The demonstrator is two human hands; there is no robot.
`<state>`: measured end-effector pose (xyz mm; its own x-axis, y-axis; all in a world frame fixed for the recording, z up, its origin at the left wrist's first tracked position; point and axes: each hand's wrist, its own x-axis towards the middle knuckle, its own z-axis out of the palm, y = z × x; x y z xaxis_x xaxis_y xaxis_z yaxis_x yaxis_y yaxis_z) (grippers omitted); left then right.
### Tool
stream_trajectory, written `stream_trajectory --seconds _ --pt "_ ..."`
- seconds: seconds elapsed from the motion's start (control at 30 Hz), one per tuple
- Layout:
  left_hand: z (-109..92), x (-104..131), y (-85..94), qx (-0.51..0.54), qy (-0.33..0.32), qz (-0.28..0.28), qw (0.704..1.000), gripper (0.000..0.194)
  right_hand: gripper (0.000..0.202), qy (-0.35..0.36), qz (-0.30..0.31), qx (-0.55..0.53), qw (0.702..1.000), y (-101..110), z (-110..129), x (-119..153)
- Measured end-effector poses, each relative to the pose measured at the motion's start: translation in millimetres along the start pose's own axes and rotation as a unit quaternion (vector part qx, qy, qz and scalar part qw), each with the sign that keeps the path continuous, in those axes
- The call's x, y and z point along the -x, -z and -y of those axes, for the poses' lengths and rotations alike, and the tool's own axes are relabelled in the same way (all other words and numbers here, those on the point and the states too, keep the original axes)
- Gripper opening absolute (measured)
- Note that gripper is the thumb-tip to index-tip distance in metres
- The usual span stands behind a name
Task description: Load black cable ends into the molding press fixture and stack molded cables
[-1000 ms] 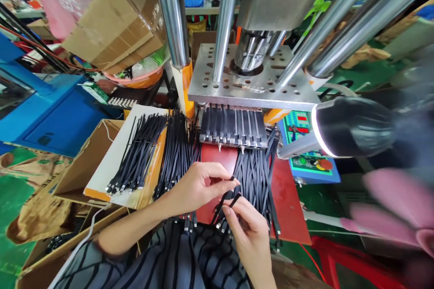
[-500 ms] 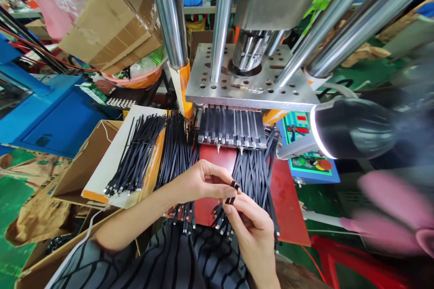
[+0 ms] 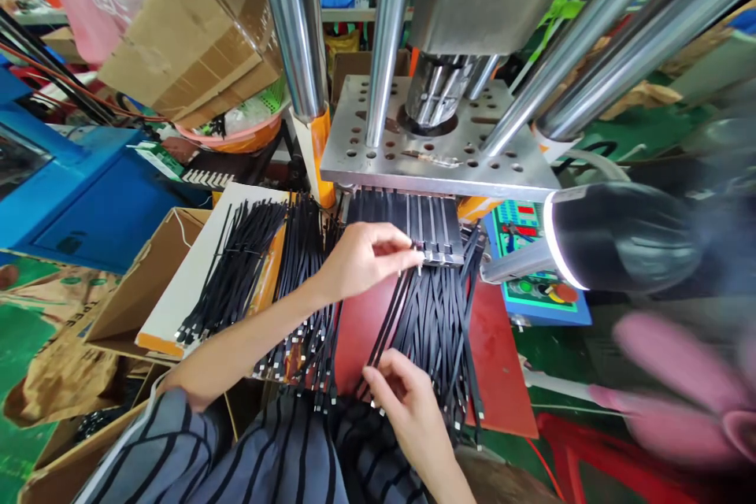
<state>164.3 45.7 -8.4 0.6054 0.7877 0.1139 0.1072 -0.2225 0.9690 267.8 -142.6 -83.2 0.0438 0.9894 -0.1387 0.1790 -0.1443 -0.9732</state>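
Black cables [image 3: 440, 315]: a thick bundle is spread on the red board [image 3: 502, 362], more lie side by side in the metal block [image 3: 453, 259], and two heaps are laid out farther left.
Left hand [image 3: 360, 256]: held at the front edge of the metal block, thumb and index finger drawn into a narrow pinch; a dark cable end is shown between their tips.
Right hand [image 3: 410, 402]: placed lower, over the near end of the bundle, thumb and index finger close together beside a few loose strands; whether these are gripped cannot be told.
Loose strands: slanted from just below the left fingertips down towards the right fingertips.
Press plate [image 3: 425, 165]: pierced with holes and set above the metal block.
White board [image 3: 198, 264]: one heap is borne on it, beside an open cardboard box [image 3: 133, 276].
Control panel [image 3: 537, 276]: partly covered by a black lamp [image 3: 620, 236].
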Motion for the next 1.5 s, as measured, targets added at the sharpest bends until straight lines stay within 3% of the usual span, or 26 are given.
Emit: stream_trajectory --seconds 0.07,0.1,0.23,0.3,0.37,0.43,0.5,0.63,0.8,0.9,1.03,1.2,1.27,1.37,1.43,1.5 --pt "19 -29 2.8 -0.025 -0.001 -0.002 1.000 0.027 0.037 -0.012 0.063 0.023 0.998 22 4 -5" --pt "28 -43 3.3 -0.049 -0.007 -0.007 0.999 0.026 0.038 -0.005 0.066 0.051 0.997 38 10 -12" --pt "52 -87 1.1 -0.189 -0.024 -0.079 0.979 0.023 0.045 0.058 -0.003 0.125 0.990 106 43 -77" --pt "53 -94 -0.2 -0.219 -0.013 -0.117 0.969 0.017 0.046 0.076 -0.010 0.110 0.991 125 55 -119" --pt "50 -87 0.0 -0.209 -0.007 -0.139 0.968 0.014 0.049 0.089 -0.004 0.099 0.991 131 61 -156" --pt "47 -69 1.8 -0.195 -0.039 -0.119 0.973 0.028 0.052 0.103 0.007 0.108 0.989 130 59 -186" --pt "46 -46 4.7 -0.209 -0.106 -0.053 0.971 0.037 0.053 0.116 0.017 0.122 0.986 127 54 -206" --pt "51 -17 9.3 -0.306 -0.209 0.063 0.927 0.030 0.051 0.121 0.040 0.137 0.982 126 41 -229" --pt "57 -21 4.1 -0.468 -0.269 0.091 0.837 0.031 0.042 0.125 -0.009 0.144 0.982 126 33 -239" --pt "55 -22 -3.7 -0.551 -0.270 0.084 0.785 0.032 0.039 0.122 -0.027 0.139 0.982 125 31 -237" --pt "51 -14 -15.6 -0.592 -0.244 0.070 0.765 0.049 0.038 0.126 -0.044 0.139 0.981 124 31 -237" --pt "53 -4 -32.0 -0.619 -0.198 0.042 0.759 0.053 0.030 0.127 -0.115 0.171 0.970 125 31 -222" --pt "52 -1 -37.1 -0.626 -0.179 0.041 0.758 0.058 0.028 0.177 -0.115 0.242 0.947 125 29 -202" --pt "48 -2 -39.5 -0.619 -0.156 0.054 0.768 0.068 0.040 0.227 -0.090 0.435 0.867 120 26 -169" --pt "43 -9 -37.1 -0.601 -0.138 0.064 0.785 0.070 0.046 0.192 -0.099 0.543 0.812 114 28 -160" --pt "38 -23 -32.2 -0.582 -0.113 0.066 0.803 0.068 0.048 0.148 -0.113 0.604 0.775 108 32 -165"
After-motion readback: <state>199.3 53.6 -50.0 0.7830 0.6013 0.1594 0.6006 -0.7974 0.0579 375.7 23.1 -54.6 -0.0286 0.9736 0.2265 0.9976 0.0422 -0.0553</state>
